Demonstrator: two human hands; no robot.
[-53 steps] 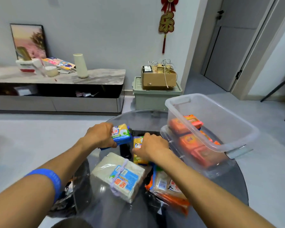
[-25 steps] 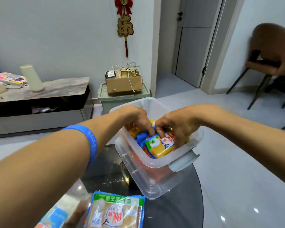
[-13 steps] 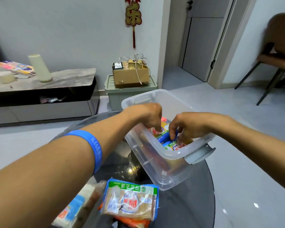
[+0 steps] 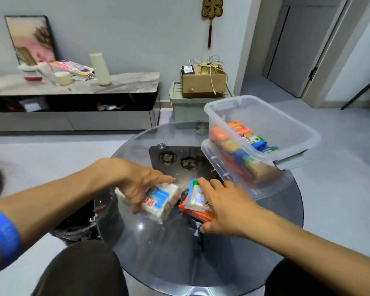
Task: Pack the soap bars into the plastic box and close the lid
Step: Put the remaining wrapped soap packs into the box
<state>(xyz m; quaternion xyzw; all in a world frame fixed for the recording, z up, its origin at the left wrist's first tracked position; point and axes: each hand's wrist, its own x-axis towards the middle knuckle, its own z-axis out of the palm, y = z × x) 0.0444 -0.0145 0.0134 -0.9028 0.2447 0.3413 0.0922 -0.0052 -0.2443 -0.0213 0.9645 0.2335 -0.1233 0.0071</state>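
Observation:
A clear plastic box point(image 4: 286, 122) stands open at the right of the round glass table point(image 4: 265, 263), resting on its clear lid point(image 4: 271, 189). Several orange, blue and green soap bars point(image 4: 244, 142) lie inside it. My left hand point(image 4: 137, 182) grips a white soap pack with a blue label point(image 4: 160, 199) on the table's middle. Just to its right, my right hand point(image 4: 224, 206) closes over a stack of soap packs in orange and clear wrappers point(image 4: 197, 201).
A black bag point(image 4: 81, 223) hangs at the table's left edge. My dark-clad knees point(image 4: 81, 272) are under the near rim. Behind the table stand a green crate with a cardboard box point(image 4: 203, 82) and a low TV cabinet point(image 4: 73, 103).
Both hands have left the box and come back to the table's middle. They now hold the soap packs lying there. The bars they carried stay in the box.

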